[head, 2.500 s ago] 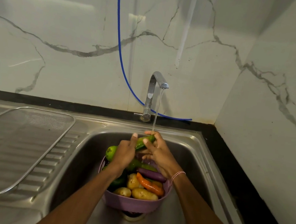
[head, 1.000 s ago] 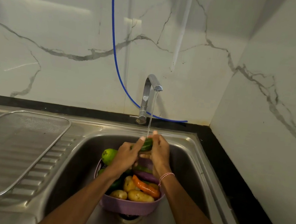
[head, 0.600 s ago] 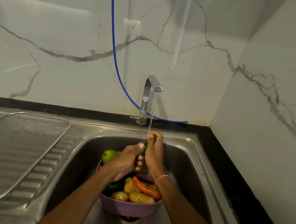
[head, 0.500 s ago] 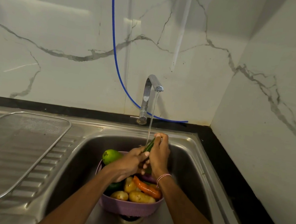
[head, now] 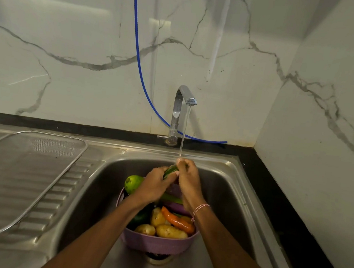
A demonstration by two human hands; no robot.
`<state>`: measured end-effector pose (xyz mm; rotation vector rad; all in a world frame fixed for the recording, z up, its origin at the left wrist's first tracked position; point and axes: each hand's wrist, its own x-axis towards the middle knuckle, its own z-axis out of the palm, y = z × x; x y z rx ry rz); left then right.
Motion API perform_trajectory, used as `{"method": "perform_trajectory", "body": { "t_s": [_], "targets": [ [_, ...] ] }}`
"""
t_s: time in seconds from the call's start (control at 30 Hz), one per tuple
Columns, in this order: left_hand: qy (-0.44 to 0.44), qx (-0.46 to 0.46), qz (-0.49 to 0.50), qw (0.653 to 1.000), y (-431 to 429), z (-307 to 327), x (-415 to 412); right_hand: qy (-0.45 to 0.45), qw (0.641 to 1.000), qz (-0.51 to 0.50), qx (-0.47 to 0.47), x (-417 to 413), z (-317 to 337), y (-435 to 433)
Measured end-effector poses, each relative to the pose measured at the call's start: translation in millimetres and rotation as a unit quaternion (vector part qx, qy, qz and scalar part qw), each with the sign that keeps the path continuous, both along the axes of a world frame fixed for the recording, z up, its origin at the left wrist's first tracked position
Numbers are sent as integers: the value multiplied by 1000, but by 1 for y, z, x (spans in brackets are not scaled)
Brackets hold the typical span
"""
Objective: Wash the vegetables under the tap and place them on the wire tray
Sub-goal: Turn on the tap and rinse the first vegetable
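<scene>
Both hands hold one green cucumber [head: 170, 170] under the running stream from the tap [head: 182, 104]. My left hand [head: 155, 186] grips its lower part and my right hand [head: 187, 179] curls round its top, so only a short stretch shows between them. Below them, in the steel sink [head: 226, 193], stands a purple colander [head: 155, 244] with potatoes [head: 170, 231], a carrot [head: 176, 221], a purple aubergine [head: 177, 207] and a round green vegetable [head: 132, 182]. The wire tray [head: 25, 174] lies bare on the draining board to the left.
A blue hose [head: 139, 68] runs down the marble wall behind the tap. A black counter strip [head: 283, 210] borders the sink at the right, under the side wall. The sink drain [head: 157, 257] sits below the colander.
The cucumber has turned from nearly level to steeply tilted while both hands rub along it under the water. My hands have closed together around it.
</scene>
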<state>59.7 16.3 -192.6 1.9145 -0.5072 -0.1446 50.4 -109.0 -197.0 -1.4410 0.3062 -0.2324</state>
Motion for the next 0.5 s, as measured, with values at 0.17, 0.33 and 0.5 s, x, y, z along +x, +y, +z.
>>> {"method": "perform_trajectory", "body": {
  "t_s": [0.17, 0.33, 0.5],
  "targets": [
    [1, 16, 32, 999, 4, 4, -4, 2, 995, -78, -64, 2, -2, -8],
    [41, 10, -13, 999, 4, 11, -12, -11, 999, -23, -23, 3, 0, -4],
    [-90, 166, 36, 981, 16, 1, 1, -5, 990, -58, -127, -2, 7, -25]
  ]
}}
